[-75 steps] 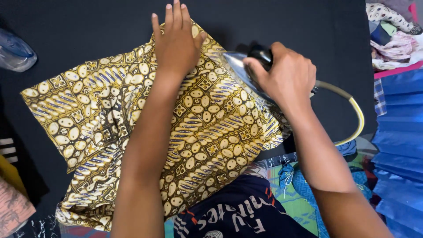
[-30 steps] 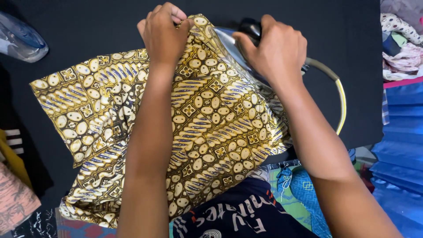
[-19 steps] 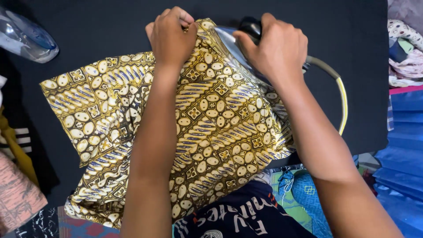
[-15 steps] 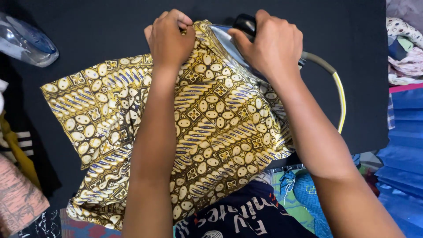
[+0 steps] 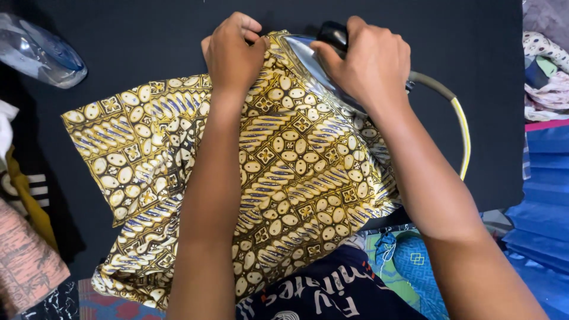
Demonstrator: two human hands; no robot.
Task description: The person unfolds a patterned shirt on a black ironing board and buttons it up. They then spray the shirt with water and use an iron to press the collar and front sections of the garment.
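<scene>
Since the earliest frame my left hand (image 5: 234, 56) has gone from lying flat with fingers spread to bunched up at the far edge of the batik cloth (image 5: 267, 178), and my right hand (image 5: 370, 62) with the iron (image 5: 323, 56) has slid a little toward it. Left hand now pinches the top hem, clenched on fabric. Right hand is wrapped around the iron's dark handle, soleplate down on the cloth's upper right part, cord (image 5: 459, 130) looping off to the right. Cloth (gold-brown, oval pattern) lies spread on the black counter (image 5: 148, 47), near edge hanging toward my lap. Clear spray bottle (image 5: 38, 50) sits top left, well apart. Folded clothes pile (image 5: 548, 71) at far right. Step in hand, as I judge it: pressing the top edge while holding it taut. Next move calls for keeping the hem tight and my left fingers away from the iron's tip, which is just beside them.
</scene>
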